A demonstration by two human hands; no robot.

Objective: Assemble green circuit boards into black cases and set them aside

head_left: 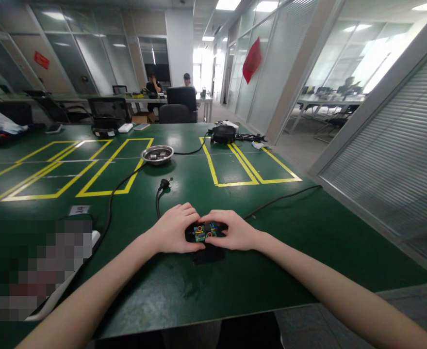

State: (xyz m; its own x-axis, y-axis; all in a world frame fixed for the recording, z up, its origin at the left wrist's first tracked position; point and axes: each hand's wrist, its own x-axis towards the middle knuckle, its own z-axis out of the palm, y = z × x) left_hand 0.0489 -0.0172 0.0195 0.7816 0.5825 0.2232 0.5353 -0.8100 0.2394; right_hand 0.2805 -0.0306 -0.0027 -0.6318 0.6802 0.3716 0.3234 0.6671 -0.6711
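Note:
Between my two hands sits a small green circuit board (202, 235) with coils and other parts on it, in what looks like a black casing. My left hand (177, 229) grips its left end, thumb at the near side and fingers at the far side. Around the right end, my right hand (237, 230) closes with thumb and fingers. A black flat piece (209, 254) lies on the table just below the board. Beyond my left hand, a black power plug (163, 184) rests on its cord. Another dark cable (286, 196) runs from behind my right hand toward the right edge.
The green table (271, 276) carries yellow tape outlines. A metal bowl (157, 155) with small metal parts stands ahead. Black gear (223, 134) lies at the far edge. At left are a blurred-out item (46, 271) and a long cable (110, 203). Two people sit far back.

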